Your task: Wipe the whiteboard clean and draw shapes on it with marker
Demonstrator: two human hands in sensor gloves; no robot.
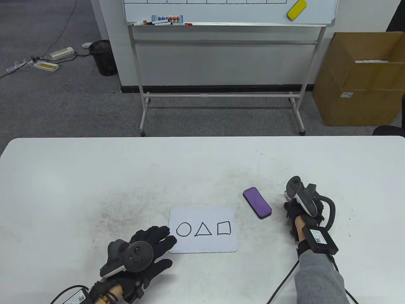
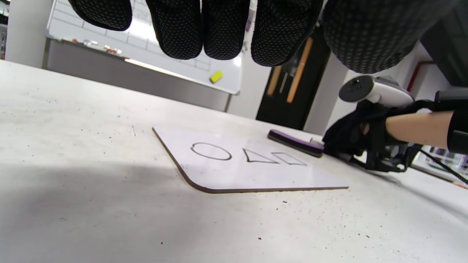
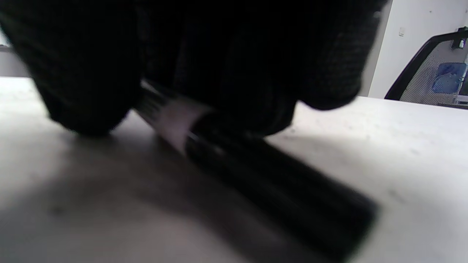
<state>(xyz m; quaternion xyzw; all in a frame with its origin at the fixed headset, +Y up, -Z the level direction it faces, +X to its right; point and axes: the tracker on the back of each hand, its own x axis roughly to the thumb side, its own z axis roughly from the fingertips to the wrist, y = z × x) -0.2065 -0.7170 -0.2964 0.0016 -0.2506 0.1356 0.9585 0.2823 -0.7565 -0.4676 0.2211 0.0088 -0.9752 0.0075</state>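
A small whiteboard (image 1: 202, 243) (image 2: 237, 175) lies flat on the table, with a circle, a triangle and a square drawn on it in black. My left hand (image 1: 156, 242) (image 2: 223, 33) rests flat beside it, fingers straight, fingertips at the board's left edge. A purple eraser (image 1: 257, 202) (image 2: 294, 142) lies just right of the board. Further right, my right hand (image 1: 292, 210) (image 2: 358, 135) (image 3: 204, 54) sits low on the table. In the right wrist view its fingers curl over a black marker (image 3: 274, 179) with a white label, which lies on the tabletop.
The white table (image 1: 95, 177) is speckled with dark smudges around the board. Beyond its far edge stand a large whiteboard on a stand (image 1: 227, 12) with a yellow eraser (image 1: 296, 9), a cardboard box (image 1: 360, 79) and a black bin (image 1: 102, 57).
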